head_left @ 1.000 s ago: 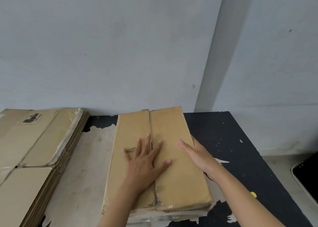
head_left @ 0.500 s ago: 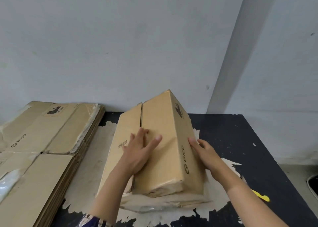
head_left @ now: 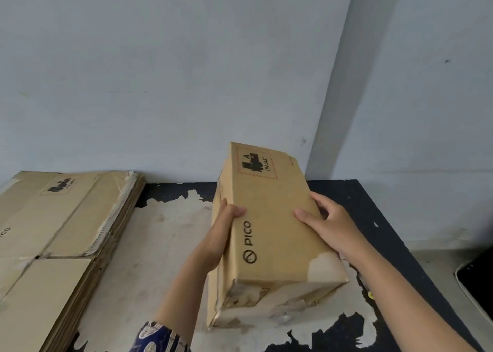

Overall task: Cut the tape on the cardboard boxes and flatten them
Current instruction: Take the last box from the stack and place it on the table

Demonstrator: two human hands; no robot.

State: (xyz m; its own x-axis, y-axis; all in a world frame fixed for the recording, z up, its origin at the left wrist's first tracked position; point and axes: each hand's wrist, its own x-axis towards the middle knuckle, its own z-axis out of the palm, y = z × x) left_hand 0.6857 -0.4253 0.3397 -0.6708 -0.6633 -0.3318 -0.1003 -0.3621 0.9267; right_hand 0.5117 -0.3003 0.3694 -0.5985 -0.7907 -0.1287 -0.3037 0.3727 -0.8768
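Cardboard box (head_left: 269, 226) stands in the middle of the table (head_left: 394, 245), held between two hands and tilted, so its long printed face looks up toward the camera. On this face one can read "PICO" with a round logo, and near the far end a dashed label with "UN 3481". The left hand (head_left: 221, 234) grips the left long edge of the box, the thumb lying on the printed face and the other fingers hidden behind the side. The right hand (head_left: 328, 223) holds the right edge, its thumb pressed on the top face and the fingers curled around the side. The near end of the box is close to the table surface; whether it touches, I cannot tell. The near right corner of the box is torn and pale. At the left of the table lies a stack of flattened boxes (head_left: 61, 223), well apart from the held box. The table top is dark with large worn pale patches. A patterned sleeve (head_left: 160, 337) shows on the left arm, and behind stands a grey wall (head_left: 160, 71).
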